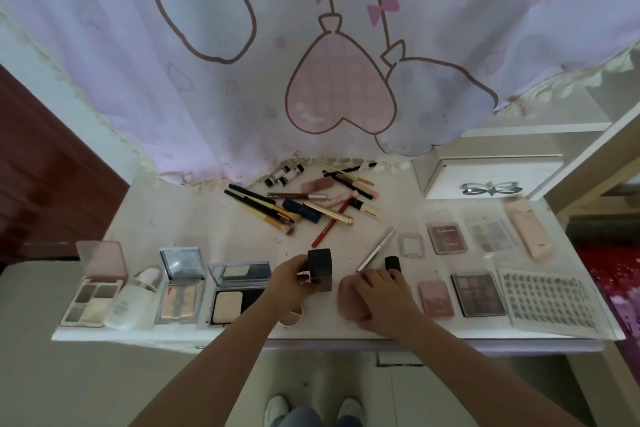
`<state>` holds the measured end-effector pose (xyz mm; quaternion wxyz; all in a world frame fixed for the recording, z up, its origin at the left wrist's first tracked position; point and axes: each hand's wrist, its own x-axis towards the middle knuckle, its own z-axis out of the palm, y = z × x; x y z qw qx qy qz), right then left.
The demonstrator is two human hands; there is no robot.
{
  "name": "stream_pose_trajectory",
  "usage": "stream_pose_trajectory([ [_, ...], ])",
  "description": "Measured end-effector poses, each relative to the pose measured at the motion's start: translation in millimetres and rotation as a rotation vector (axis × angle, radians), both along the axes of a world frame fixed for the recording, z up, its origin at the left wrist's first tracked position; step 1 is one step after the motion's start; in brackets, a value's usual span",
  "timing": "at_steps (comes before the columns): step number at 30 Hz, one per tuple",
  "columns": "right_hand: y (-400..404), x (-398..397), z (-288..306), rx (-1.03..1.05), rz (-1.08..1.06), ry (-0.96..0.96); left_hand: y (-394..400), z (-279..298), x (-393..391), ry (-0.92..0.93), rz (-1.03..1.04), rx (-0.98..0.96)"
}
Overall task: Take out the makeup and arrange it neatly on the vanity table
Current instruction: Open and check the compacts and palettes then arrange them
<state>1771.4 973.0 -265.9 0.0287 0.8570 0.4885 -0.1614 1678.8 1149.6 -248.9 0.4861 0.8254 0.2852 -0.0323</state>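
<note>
1. Hands over the front edge of the vanity [346, 331], both reaching in from below.
2. Left hand [289, 282]: fingers curled round a dark square bottle [320, 269], held upright, bottle just right of the palm and above the tabletop.
3. Right hand [377, 295]: knuckles bent, fingers folded down onto the table beside a pink puff [348, 298], which lies against its left side; grip on anything not clear enough to tell.
4. Black cap [393, 263] standing just beyond the right fingertips, touching or nearly so.
5. Silver tube [375, 250] lying slantwise between bottle and cap, its lower end near the right fingers.
6. Left of the bottle, a front row: dark compact [239, 288] open, closest to the left hand; then a silver palette [180, 284], a white case [133, 298], and a pink palette [95, 284] at the far left.
7. Right of the right hand: pink compact [436, 298], eyeshadow palette [479, 295], lash sheet [550, 300]; behind them a small clear box [411, 244], a brown palette [446, 237], a glitter palette [490, 236] and a long pink case [528, 234].
8. Well beyond both hands, a loose heap of pencils [304, 201], brushes and lipsticks lying crossed near the curtain [311, 45].
9. White drawer box [485, 177] at the back right.
</note>
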Motion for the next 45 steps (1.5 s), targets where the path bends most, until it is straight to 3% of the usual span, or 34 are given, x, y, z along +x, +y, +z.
stream_pose_trajectory([
  [7, 1.4, 2.9, 0.8, -0.029, 0.033, 0.000, -13.2, 0.7, -25.3, 0.008, 0.178, 0.071],
  [11, 0.8, 3.6, 9.3, 0.006, -0.015, 0.108, -28.3, -1.5, -50.7, 0.096, 0.072, 0.017],
  [13, -4.2, 4.6, 16.8, 0.079, -0.053, 0.222, -36.2, -0.6, -57.6, 0.106, 0.010, -0.080],
  [15, -12.0, 5.4, 24.9, 0.168, -0.044, 0.314, -43.6, 4.9, -58.8, 0.103, 0.074, -0.303],
  [17, -18.9, 4.9, 34.1, 0.249, 0.003, 0.343, -50.3, 15.3, -54.9, 0.076, 0.195, -0.569],
  [19, -22.8, 2.2, 43.1, 0.301, 0.041, 0.336, -55.0, 23.5, -49.0, 0.046, 0.197, -0.686],
  [23, -27.9, -5.6, 53.9, 0.292, 0.051, 0.352, -64.7, 33.4, -39.9, 0.014, 0.030, -0.575],
  [30, -36.5, 1.4, 77.4, 0.369, -0.338, 0.860, -62.8, 46.5, -25.9, -0.071, 0.062, -0.438],
  [36, -43.3, 1.2, 79.8, 0.770, -0.762, 1.309, -73.5, 52.9, -23.6, -0.212, 0.140, -0.559],
  [41, -40.6, -6.9, 78.7, 0.850, -0.960, 1.349, -74.9, 52.3, -26.4, -0.214, 0.131, -0.497],
  [45, -41.2, -5.7, 90.2, 0.723, -0.775, 1.231, -63.2, 58.0, -19.8, -0.226, 0.225, -0.601],
])
